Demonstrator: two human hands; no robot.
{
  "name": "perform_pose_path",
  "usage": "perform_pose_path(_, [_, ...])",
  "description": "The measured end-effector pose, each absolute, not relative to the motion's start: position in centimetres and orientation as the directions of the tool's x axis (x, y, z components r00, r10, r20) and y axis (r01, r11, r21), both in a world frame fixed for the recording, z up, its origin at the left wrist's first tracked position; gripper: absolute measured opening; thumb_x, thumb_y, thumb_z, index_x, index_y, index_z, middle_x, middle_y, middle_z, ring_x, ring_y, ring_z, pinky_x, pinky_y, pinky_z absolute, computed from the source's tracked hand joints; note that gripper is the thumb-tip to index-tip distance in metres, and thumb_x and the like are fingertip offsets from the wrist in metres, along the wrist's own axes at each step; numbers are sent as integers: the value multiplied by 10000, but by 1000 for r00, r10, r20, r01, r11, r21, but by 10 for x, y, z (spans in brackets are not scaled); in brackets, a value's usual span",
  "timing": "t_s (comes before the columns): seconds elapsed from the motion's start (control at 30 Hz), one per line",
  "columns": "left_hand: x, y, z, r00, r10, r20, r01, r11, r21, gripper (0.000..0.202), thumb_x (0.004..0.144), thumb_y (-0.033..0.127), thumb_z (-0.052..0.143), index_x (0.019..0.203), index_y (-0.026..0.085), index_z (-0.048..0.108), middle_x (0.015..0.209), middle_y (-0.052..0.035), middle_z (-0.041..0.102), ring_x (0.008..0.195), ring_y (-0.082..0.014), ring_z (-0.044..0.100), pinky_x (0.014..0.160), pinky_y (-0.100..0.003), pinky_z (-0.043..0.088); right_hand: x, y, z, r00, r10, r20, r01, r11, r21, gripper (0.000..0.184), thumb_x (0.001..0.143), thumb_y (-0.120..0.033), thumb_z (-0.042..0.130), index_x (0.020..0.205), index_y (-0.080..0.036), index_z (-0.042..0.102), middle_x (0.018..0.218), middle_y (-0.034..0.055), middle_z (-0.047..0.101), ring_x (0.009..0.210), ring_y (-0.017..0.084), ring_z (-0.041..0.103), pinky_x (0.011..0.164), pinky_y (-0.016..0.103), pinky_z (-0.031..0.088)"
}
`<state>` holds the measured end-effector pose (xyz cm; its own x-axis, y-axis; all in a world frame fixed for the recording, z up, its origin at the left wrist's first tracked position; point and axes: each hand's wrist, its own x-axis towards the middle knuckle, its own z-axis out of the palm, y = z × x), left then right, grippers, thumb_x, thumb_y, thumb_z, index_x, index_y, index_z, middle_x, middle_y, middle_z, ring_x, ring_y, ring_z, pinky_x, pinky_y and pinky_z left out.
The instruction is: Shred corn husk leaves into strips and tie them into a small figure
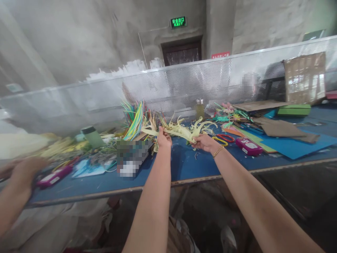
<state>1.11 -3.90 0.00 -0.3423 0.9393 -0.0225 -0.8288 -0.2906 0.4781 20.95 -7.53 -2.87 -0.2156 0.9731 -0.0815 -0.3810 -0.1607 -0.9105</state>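
Above the blue table, a bundle of pale yellow-green corn husks (186, 133) stretches between my two hands, its curled ends fanning out. My right hand (204, 143), with a gold bracelet at the wrist, is closed on the bundle at its base. The fingers of my left hand (163, 137) pinch a long strip of the same husk at its left side. Behind the hands lie more loose husks (172, 124). Just left of my left hand stands a bunch of coloured thin strips (135, 121).
Red-handled and yellow-handled scissors (225, 138) and a purple box (249, 146) lie to the right, near blue sheets (300, 144) and cardboard (283, 127). A jar (200, 109) stands at the back by the perforated metal screen (184, 79). At far left, another person's hand (28, 168) is blurred.
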Motion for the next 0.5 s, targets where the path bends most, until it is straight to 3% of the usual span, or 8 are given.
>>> perform_pose_path(0.23, [15,-38,0,-421,901,-102,-703,-253,665,223,843,317,625,728,161,515,540,82,440,353,-4,300,346,-150,164,217,-70,-24,2,998,-61,-618,-47,-785,140,812,-14,564,783,-150,571,688,26,666,624,119,642,646,260,581])
perform_pose_path(0.37, [27,-35,-11,-343,939,-34,-402,-114,909,249,693,291,756,714,159,546,562,50,497,408,-38,413,389,-170,219,218,-71,-23,25,995,-95,-678,-53,-733,104,841,-62,554,803,-155,581,676,12,640,601,105,614,625,239,570])
perform_pose_path(0.43, [32,-32,-18,-291,957,8,-247,-83,965,278,626,303,796,733,155,586,608,10,562,492,-84,508,442,-193,302,217,-71,-22,16,994,-107,-680,-67,-730,92,841,-76,559,804,-157,582,669,10,632,592,105,603,609,236,563])
perform_pose_path(0.5, [33,-30,-25,-259,956,135,-91,-163,982,314,585,313,814,784,162,624,689,-30,624,624,-143,585,535,-233,386,216,-71,-22,3,995,-101,-678,-73,-732,88,837,-83,565,803,-163,580,674,11,631,592,105,597,599,230,556])
